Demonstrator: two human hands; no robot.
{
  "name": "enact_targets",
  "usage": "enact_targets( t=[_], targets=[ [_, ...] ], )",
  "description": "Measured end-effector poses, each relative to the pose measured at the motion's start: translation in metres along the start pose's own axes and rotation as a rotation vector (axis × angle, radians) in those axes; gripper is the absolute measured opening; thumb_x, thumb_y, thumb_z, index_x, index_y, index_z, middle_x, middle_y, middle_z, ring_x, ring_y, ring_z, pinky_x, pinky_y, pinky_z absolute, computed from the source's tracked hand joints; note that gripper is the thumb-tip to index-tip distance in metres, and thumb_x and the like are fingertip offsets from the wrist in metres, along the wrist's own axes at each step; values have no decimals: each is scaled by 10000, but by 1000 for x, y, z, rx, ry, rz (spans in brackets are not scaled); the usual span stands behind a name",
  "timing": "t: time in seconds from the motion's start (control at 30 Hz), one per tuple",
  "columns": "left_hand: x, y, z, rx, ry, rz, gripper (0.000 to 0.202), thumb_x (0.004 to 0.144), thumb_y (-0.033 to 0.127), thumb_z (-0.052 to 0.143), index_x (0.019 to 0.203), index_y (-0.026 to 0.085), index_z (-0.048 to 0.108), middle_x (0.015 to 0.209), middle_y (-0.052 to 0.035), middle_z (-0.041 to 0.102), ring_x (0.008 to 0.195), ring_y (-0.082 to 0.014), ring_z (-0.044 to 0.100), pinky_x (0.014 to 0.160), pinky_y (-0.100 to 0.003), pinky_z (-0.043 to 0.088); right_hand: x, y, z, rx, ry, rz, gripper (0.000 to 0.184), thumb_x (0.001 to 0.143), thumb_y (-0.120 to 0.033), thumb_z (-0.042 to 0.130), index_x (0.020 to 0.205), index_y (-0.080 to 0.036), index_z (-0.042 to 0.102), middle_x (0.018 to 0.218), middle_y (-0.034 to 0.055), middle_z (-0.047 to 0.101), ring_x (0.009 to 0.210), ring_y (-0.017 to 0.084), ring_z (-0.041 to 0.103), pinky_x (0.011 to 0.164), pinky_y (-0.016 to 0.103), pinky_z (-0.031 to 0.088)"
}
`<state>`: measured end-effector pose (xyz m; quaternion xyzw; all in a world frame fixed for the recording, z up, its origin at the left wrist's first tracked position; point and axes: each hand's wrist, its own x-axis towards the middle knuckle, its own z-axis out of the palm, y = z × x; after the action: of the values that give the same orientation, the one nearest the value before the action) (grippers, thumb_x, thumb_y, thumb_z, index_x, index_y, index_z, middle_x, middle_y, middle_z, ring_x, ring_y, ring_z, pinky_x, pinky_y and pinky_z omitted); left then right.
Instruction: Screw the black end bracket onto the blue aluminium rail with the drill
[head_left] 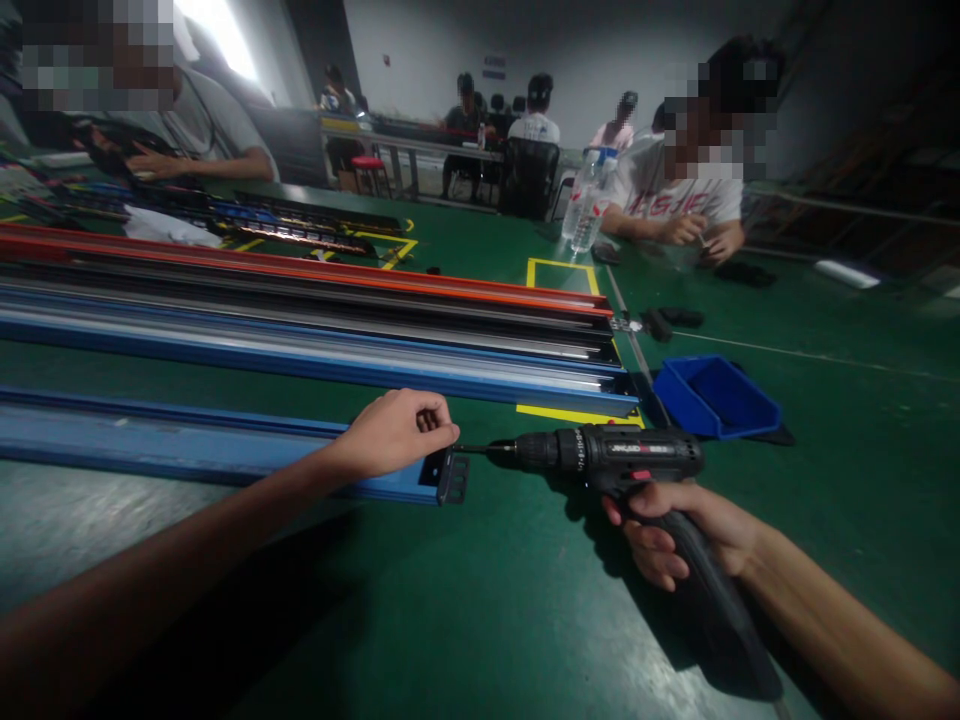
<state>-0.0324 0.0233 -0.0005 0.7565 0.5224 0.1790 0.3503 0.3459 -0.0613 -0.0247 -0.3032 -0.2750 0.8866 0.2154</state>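
Observation:
My right hand (675, 530) grips a black cordless drill (637, 452) by its handle, index finger by the red trigger. The drill lies level, its thin bit (480, 448) pointing left at the end of the nearest blue rail (225, 443). A black end cap (452, 478) with open slots sits on that end. My left hand (401, 430) rests over the rail's end, thumb and fingers pinched together right by the bit's tip. Whatever is between those fingertips is too small to make out.
Behind lie more long rails, blue (450, 370), black and orange (375, 275), side by side. A blue bin (716, 395) stands to the right. Plastic bottles (587, 205) stand farther back. People sit across the green table (847, 430), one at right (675, 190), one at left.

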Motion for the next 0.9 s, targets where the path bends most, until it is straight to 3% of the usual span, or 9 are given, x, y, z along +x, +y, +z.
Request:
enact_targets(
  t=[0.9],
  targets=[
    [0,-3,0,6,-4,2,277,849,475,647,758,216,685,750,-8,711,707,-189,658,622,-266,442,2,-3,1,25,-66,-5,243,926,-250,604,1078,-81,689,615,-37,540,469,84,513,554,264,553]
  ],
)
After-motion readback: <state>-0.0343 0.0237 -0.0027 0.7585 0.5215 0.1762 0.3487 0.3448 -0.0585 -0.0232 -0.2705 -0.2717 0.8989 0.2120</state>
